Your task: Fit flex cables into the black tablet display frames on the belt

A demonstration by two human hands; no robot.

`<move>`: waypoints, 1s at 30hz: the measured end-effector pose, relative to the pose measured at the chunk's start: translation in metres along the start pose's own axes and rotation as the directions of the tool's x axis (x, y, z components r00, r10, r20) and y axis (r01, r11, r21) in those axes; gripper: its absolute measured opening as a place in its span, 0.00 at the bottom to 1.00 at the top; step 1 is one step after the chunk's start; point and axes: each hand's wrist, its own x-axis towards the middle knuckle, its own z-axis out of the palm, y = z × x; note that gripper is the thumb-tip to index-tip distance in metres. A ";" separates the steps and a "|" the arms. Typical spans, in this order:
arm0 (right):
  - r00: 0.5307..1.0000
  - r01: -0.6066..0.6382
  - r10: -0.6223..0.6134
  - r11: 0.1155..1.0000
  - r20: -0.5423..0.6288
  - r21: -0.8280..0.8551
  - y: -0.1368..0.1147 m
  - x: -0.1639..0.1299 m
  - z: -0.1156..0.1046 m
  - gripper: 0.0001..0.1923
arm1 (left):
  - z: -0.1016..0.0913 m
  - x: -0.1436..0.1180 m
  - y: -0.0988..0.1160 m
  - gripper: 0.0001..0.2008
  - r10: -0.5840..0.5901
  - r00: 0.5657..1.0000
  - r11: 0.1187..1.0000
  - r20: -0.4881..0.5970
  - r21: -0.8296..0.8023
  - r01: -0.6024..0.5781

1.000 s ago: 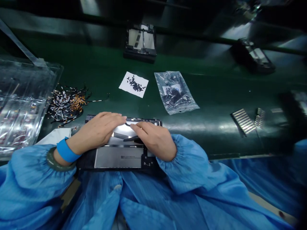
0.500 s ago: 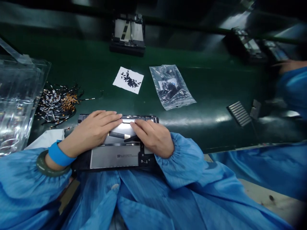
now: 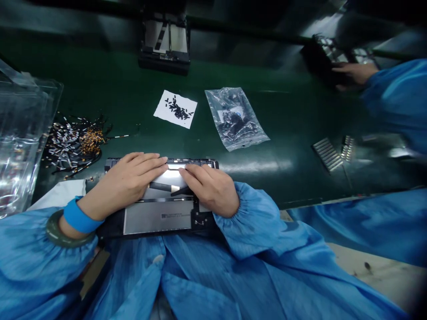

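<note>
An opened tablet [image 3: 156, 218], with silver battery panels in a black frame, lies at the table edge against my body. My left hand [image 3: 138, 173] rests on its upper left part, fingers stretched out together and pointing right. My right hand [image 3: 213, 184] is on the upper right part, its fingertips at the far edge strip. Out from under the right palm, pointing left, sticks a dark tapered tool that looks like black tweezers [image 3: 180, 191]. Its grip is hidden by the hand. The two hands' fingertips are a small gap apart.
Left are a pile of small cables [image 3: 80, 142] and clear plastic trays [image 3: 23, 133]. Ahead lie white paper [image 3: 160, 111] with small black pieces, a clear bag [image 3: 236, 118] and a stack of tablets [image 3: 165, 44]. At right, a co-worker's hand [image 3: 358, 73] touches a black stack [image 3: 320, 62].
My hands keep almost the same place on the tablet. The view has shifted slightly. At right, the co-worker's hand has come further in, to the black stack.
</note>
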 end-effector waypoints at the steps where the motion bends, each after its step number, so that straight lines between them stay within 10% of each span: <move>1: 1.000 -0.001 0.001 1.000 0.003 0.002 0.000 0.000 0.000 0.14 | 0.000 0.000 0.000 0.23 -0.002 1.000 1.000 -0.003 -0.002 0.002; 14: 0.997 -0.022 0.024 0.999 0.074 -0.026 0.000 -0.002 -0.007 0.16 | 0.001 0.000 -0.003 0.22 -0.024 1.000 0.999 0.012 -0.022 0.025; 18: 0.976 -0.200 0.213 0.962 -0.050 0.188 0.008 -0.027 -0.012 0.17 | -0.003 0.000 -0.009 0.20 -0.011 1.000 0.998 0.028 -0.062 0.012; 24: 0.735 -0.657 0.662 0.644 0.144 0.392 0.009 -0.051 -0.009 0.15 | -0.004 0.016 -0.010 0.22 -0.296 0.950 0.941 0.102 -0.140 0.308; 30: 0.464 -0.841 0.661 0.119 0.590 0.528 0.017 -0.053 -0.011 0.22 | -0.022 0.023 -0.010 0.22 -0.513 0.858 0.838 0.019 -0.208 0.505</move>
